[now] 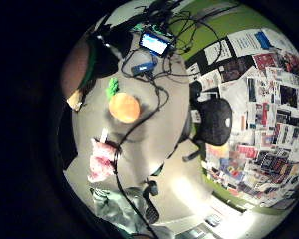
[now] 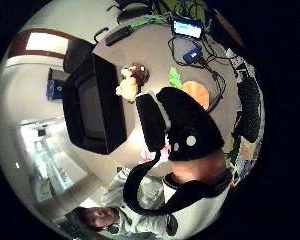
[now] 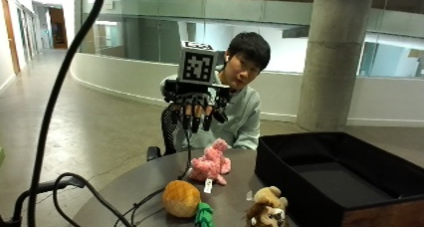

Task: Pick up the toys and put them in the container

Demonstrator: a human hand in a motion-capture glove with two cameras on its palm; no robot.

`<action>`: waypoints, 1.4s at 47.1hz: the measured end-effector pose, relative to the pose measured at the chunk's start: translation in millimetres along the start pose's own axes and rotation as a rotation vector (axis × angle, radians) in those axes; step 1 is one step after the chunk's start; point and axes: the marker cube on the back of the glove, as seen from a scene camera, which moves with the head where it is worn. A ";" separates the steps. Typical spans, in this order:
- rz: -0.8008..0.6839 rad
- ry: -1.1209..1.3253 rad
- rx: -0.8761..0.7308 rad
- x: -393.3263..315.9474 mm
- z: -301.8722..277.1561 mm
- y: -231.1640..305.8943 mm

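Above the round grey table, the black-gloved right hand hangs in the air with its fingers pointing down, spread and relaxed, holding nothing. It sits well above the toys, roughly over the pink fuzzy plush animal, which stands on the table just beside the near wall of the black open-topped fabric container.

Judging from this, the task stands at its first step: the hand is in the approach, no toy is lifted, and as far as the outside view reaches into it the container shows a bare dark floor. All three toys rest on the table. The orange plush pineapple with a green leafy top lies nearer the camera, and the small tan plush lion with a brown mane stands close against the container's front corner.

The next move likely calls for lowering the hand straight down onto the pink plush, closing the fingers around its body, then carrying it sideways over the container wall before letting go.

The pink plush looks soft and shaggy, upright, with a white tag hanging at its base. A black cable trails across the table beside it and could snag during the descent.
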 end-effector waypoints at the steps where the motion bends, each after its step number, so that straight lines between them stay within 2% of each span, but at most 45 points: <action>1: -0.005 0.002 0.000 -0.9 0.4 0.0; 12: -0.138 0.030 0.067 -33.9 12.5 -3.0; 22: -0.196 -0.026 0.019 -48.1 28.4 -8.7; 38: -0.240 -0.424 -0.133 -48.1 53.1 -15.1; 47: -0.152 -0.350 -0.103 -22.6 75.0 -27.1; 54: -0.092 -0.401 -0.181 -6.1 107.5 -35.9; 66: 0.073 -0.161 -0.237 17.7 174.8 -50.3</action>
